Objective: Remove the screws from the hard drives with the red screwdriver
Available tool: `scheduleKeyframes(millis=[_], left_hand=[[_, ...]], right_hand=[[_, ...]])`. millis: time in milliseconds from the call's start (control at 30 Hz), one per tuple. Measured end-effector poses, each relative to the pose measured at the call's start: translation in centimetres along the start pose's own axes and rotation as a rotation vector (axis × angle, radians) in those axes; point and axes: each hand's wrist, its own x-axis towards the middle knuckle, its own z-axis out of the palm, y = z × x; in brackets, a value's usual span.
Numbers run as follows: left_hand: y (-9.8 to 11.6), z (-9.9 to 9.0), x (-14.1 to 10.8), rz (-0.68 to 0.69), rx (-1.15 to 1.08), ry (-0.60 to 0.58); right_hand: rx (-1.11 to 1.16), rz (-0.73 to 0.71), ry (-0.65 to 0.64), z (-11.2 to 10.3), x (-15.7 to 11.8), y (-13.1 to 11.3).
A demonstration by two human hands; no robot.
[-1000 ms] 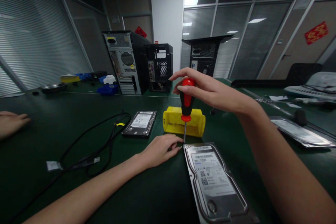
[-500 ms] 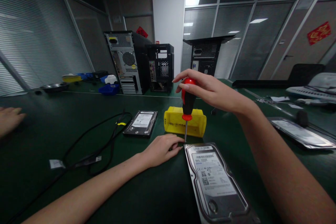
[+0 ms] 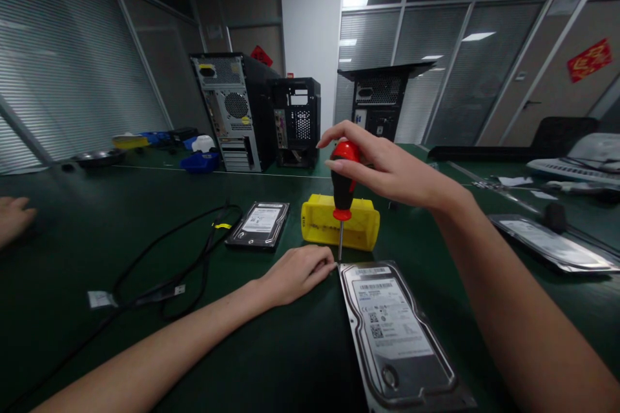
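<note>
My right hand (image 3: 371,158) grips the red and black handle of a screwdriver (image 3: 343,190), which stands almost upright. Its shaft reaches down to the far left corner of a hard drive (image 3: 394,329) lying label up on the table. Beside that corner rests my left hand (image 3: 305,271), thumb and fingers pressed together close to the screwdriver's tip; whether they pinch something small is hidden. Just behind the tip, a yellow plastic bin (image 3: 363,235) lies with its opening toward me. A second hard drive (image 3: 259,226) lies to the left of the bin.
A black USB cable (image 3: 203,264) loops across the left side of the green table. Computer cases (image 3: 235,113) stand at the back. Another hard drive (image 3: 552,242) lies at right. Another person's hand (image 3: 14,219) shows at the left edge.
My left thumb and fingers have closed together beside the drive's corner. The screwdriver's handle leans slightly further left, its tip still at that corner.
</note>
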Motion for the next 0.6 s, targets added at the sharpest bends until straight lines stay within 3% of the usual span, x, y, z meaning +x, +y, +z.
scheduleKeyframes(millis=[167, 400, 600], left_hand=[[0.04, -0.03, 0.09, 0.047, 0.085, -0.019], [-0.03, 0.09, 0.11, 0.046, 0.121, -0.049], [-0.17, 0.33, 0.12, 0.057, 0.150, -0.037]], right_hand=[[-0.096, 0.005, 0.034, 0.03, -0.01, 0.07], [-0.048, -0.018, -0.030, -0.59, -0.30, -0.35], [-0.157, 0.091, 0.024, -0.39, -0.08, -0.42]])
